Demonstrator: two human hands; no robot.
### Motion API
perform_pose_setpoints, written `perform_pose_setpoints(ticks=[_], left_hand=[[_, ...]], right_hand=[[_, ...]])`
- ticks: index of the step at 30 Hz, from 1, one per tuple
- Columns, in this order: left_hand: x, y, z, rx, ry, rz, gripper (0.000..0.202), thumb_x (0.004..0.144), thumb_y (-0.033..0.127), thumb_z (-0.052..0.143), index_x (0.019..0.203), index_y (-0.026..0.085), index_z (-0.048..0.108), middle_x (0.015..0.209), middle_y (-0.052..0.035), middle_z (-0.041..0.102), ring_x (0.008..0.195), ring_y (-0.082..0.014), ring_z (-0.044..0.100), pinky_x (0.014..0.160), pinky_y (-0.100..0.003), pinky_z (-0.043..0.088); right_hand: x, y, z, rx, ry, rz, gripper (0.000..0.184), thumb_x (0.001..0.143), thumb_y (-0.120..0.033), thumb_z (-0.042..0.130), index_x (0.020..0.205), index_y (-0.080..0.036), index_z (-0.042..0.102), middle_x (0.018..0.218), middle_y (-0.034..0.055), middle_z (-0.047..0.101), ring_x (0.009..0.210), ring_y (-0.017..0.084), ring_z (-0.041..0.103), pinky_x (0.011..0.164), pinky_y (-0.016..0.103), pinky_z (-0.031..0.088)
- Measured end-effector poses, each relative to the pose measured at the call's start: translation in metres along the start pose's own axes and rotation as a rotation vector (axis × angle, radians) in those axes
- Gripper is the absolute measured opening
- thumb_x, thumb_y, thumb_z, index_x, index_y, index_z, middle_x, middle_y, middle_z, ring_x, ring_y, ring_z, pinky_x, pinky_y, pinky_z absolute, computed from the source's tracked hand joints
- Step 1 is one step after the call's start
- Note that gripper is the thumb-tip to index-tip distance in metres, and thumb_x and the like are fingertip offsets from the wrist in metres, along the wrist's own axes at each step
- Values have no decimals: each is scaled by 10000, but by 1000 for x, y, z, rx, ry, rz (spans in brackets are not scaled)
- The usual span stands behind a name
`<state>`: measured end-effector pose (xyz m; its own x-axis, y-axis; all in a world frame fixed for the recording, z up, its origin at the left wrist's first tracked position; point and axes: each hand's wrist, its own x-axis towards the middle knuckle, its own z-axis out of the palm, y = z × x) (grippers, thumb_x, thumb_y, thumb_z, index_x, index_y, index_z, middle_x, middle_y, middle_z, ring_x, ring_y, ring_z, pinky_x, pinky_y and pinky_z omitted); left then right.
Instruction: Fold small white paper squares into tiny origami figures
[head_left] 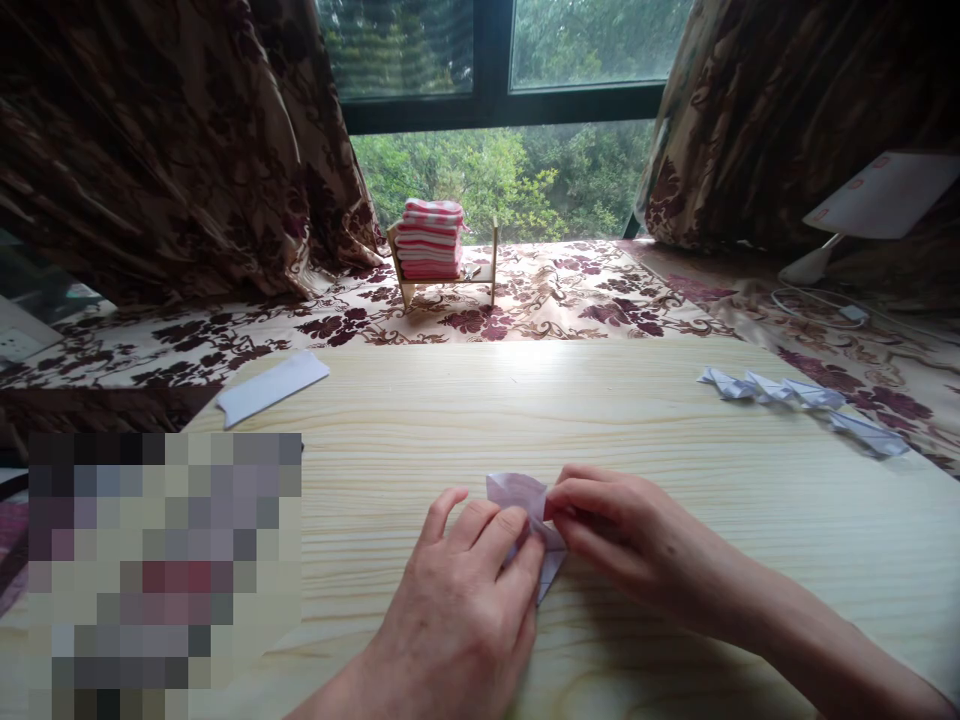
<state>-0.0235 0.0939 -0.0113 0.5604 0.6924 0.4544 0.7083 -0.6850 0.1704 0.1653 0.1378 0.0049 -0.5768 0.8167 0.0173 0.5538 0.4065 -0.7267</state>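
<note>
Down at the near edge of the pale wooden table [637,420], both hands meet on a small piece of white paper [517,492] that lies flat on the wood, partly folded, with a point sticking out toward six o'clock below the fingers. The left hand [461,600] lies palm down over the paper's left part, fingers narrow and close together, pressing it to the table rather than gripping it. The right hand [622,535] comes in from three o'clock and pinches the paper's right edge between thumb and fingertips, closed on a flap.

Judging from this, the step is a fold or crease in the paper. To do it well, the left hand should keep steady downward pressure so the sheet cannot slide on the smooth wood, while the right brings its flap over so the edges line up before any crease is pressed. Running a fingertip along the fold from the middle outward would likely give a sharp line; creasing too early risks a skewed fold that is hard to undo in paper this small.

Toward two o'clock a row of folded paper pieces [802,400] lies near the table's right edge. At ten o'clock a flat white paper strip [274,387] rests on the wood. At twelve o'clock, beyond the table on the flowered cloth [600,290], a small wooden rack [442,275] carries a stack of pink striped fabric [431,240] before the window [495,100].
</note>
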Motion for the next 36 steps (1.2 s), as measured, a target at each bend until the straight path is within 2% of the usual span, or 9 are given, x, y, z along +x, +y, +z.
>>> perform_pose_setpoints(ticks=[12,19,26,31,36], left_hand=[[-2,-1,3,33,-10,27,287,857,147,478,1099,152,631,1124,-77,640,987,-246,534,952,-458,343],[0,0,3,28,22,45,272,858,138,480,1077,155,641,1025,-63,665,933,-233,544,933,-440,359],[0,-5,2,-41,85,62,236,838,75,492,987,153,658,949,-51,685,857,-196,571,911,-409,389],[4,-5,1,-97,108,58,221,815,45,497,962,110,648,942,-86,675,876,-214,566,876,-408,431],[3,-4,0,-164,61,7,240,814,23,480,979,96,638,944,-114,643,861,-219,544,773,-372,494]], right_hand=[[0,-3,-5,-59,-112,13,256,817,-76,469,856,-220,677,777,14,560,681,123,537,632,222,386],[-4,-2,-9,-96,-120,1,283,809,-62,487,871,-249,691,758,-1,555,674,113,531,619,206,380],[-6,-4,-13,-135,-123,-31,219,814,-53,485,745,-188,643,754,4,549,675,106,525,604,195,385],[-9,-5,-14,-154,-126,-59,263,808,-39,486,837,-216,679,772,9,557,689,116,528,615,204,391],[-16,-2,-12,-196,-111,-52,350,810,-32,482,963,-273,684,820,16,566,721,129,540,650,224,400]])
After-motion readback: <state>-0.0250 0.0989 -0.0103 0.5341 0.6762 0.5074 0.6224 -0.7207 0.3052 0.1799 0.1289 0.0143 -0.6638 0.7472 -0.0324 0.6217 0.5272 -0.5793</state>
